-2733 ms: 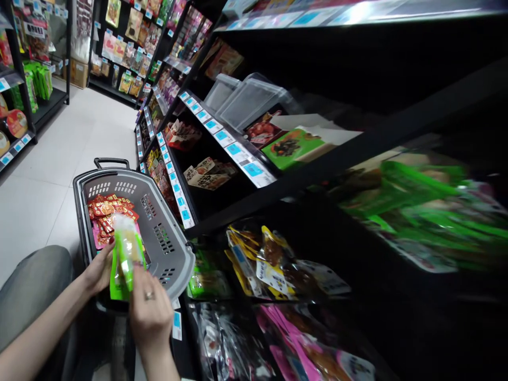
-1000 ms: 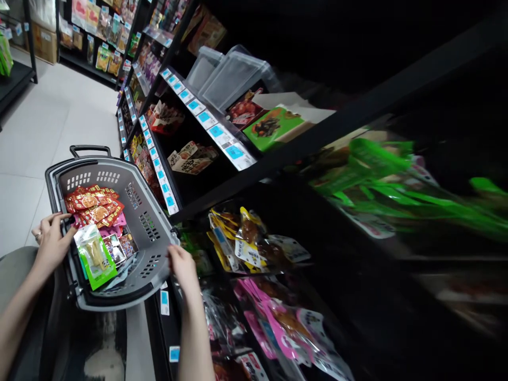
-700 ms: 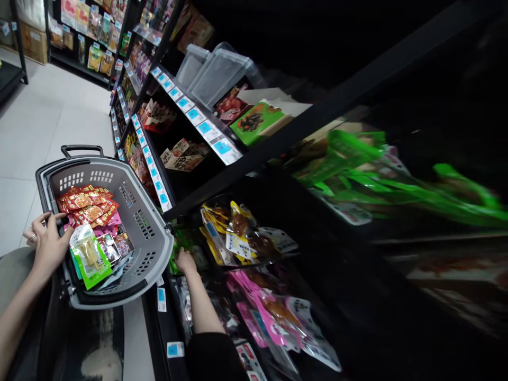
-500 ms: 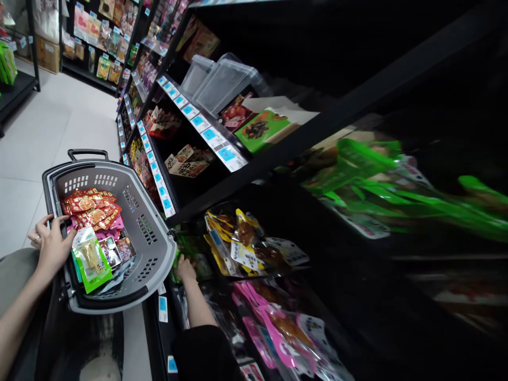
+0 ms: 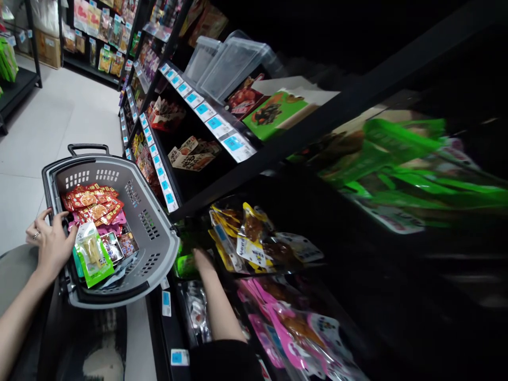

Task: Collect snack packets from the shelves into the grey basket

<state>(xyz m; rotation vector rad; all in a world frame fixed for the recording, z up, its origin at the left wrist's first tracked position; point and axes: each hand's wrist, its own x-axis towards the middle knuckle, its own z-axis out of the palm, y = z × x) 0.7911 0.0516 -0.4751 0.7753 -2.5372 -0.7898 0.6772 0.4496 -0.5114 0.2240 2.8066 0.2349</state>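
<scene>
My left hand [image 5: 51, 241] is closed over the left rim of a grey shopping basket [image 5: 153, 243], thumb inside and fingers outside. In the basket lie red snack packets [image 5: 93, 201], a green-and-white snack packet [image 5: 94, 254] and small dark packs [image 5: 129, 245]. My right hand [image 5: 203, 262] reaches into a low shelf just right of the basket, by green packets [image 5: 186, 265]. Its fingers are blurred and hidden from view, so whether they grip a packet does not show. Yellow packets [image 5: 254, 238] hang right of that hand, and pink packets [image 5: 273, 317] are nearer me.
Black shelving with price tags [image 5: 214, 123] rises along the right, holding clear plastic bins [image 5: 234, 66] and a green box [image 5: 273, 114]. Large green packets [image 5: 400, 159] hang at far right. Pale floor tiles [image 5: 75, 111] run along the aisle at left.
My right hand has moved right and deeper into the shelf, away from the basket's edge. My left hand keeps its grip on the basket. The view has shifted slightly.
</scene>
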